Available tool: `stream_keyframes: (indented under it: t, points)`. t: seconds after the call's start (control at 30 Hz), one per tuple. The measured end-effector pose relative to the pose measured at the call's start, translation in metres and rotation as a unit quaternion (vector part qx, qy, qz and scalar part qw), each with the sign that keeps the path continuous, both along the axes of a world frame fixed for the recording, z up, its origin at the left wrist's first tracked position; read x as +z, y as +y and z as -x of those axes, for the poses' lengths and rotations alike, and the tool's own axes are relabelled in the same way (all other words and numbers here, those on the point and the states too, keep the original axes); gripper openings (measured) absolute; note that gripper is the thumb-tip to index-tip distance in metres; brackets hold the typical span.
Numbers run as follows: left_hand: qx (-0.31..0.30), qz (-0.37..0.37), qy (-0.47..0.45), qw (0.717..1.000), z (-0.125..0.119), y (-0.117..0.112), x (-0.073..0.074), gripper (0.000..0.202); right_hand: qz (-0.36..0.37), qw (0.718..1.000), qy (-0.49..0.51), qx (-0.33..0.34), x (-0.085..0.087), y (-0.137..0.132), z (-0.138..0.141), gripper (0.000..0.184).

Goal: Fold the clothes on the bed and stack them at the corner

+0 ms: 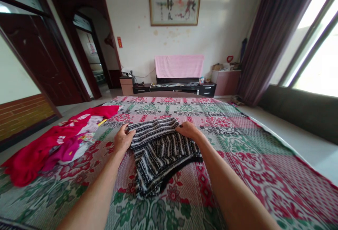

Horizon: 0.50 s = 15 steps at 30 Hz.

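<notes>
A black and white striped knit sweater (163, 156) lies partly folded on the flowered blanket (237, 173) in front of me. My left hand (124, 138) pinches the left end of its far folded band. At the other end of that band, my right hand (188, 130) grips the cloth between thumb and fingers. The near part of the sweater spreads toward me, with a black trimmed edge curving along its lower right side. Some of my fingertips are hidden by the fabric.
To the left lies a pile of red clothes (52, 138) with a magenta garment (63, 154) beside it. Beyond the blanket stand a low black cabinet (207, 89) and a pink cloth (179, 66) over a screen. A dark grey sofa (303, 110) is at the right.
</notes>
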<state>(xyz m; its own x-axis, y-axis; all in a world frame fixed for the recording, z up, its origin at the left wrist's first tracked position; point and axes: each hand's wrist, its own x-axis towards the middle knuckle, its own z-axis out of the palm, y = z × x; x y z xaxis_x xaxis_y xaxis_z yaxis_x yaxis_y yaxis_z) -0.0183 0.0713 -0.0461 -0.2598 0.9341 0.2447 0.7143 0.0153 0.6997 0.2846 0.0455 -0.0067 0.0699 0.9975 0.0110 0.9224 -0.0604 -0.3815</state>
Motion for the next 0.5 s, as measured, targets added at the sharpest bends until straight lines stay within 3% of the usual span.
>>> stream_keyframes:
  t: [0.13,0.3,0.5]
  points:
    - [-0.002,-0.018,0.06,0.998,-0.01,-0.007,-0.003,0.055,-0.036,0.999,-0.031,-0.014,-0.01,0.001,-0.003,0.037]
    - [-0.016,-0.133,0.11,0.985,-0.019,-0.01,-0.014,0.056,-0.048,0.998,-0.018,-0.042,-0.019,0.0,-0.005,0.044]
    - [-0.106,-0.216,0.147,0.959,-0.015,-0.024,-0.006,0.033,-0.067,0.996,0.039,-0.044,-0.023,-0.002,-0.017,0.046]
